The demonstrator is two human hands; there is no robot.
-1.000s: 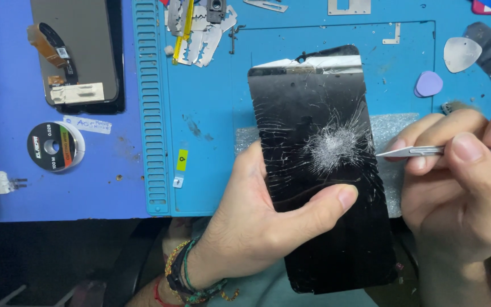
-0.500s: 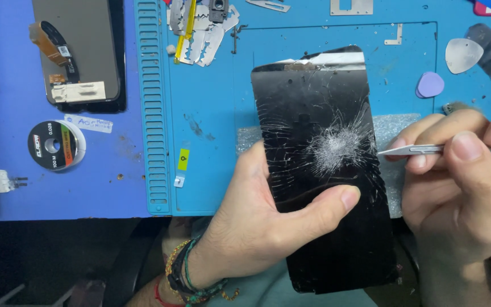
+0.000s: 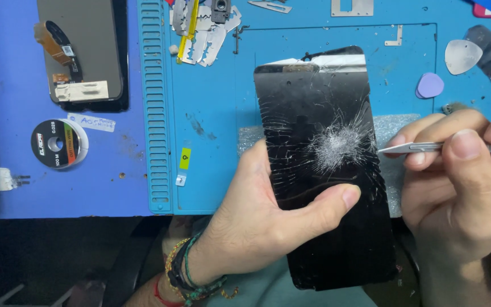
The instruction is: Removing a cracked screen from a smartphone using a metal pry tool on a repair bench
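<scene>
My left hand (image 3: 257,222) grips a black phone (image 3: 319,119) with a badly cracked screen, thumb lying across the glass below the shattered white impact spot. The phone stands upright over a light-blue work mat (image 3: 217,85). My right hand (image 3: 461,193) pinches a thin metal blade tool (image 3: 410,148) between thumb and fingers. Its tip rests at the phone's right edge, level with the impact spot.
A second screen panel (image 3: 80,51) lies back-up at the top left. A small wire spool (image 3: 58,144) sits below it. Several metal blades (image 3: 200,28) lie at the mat's top. Two picks, white (image 3: 461,55) and purple (image 3: 429,85), sit at the right.
The phone and both hands hold nearly the same pose. The view has shifted slightly, so everything sits a little further right in the picture.
</scene>
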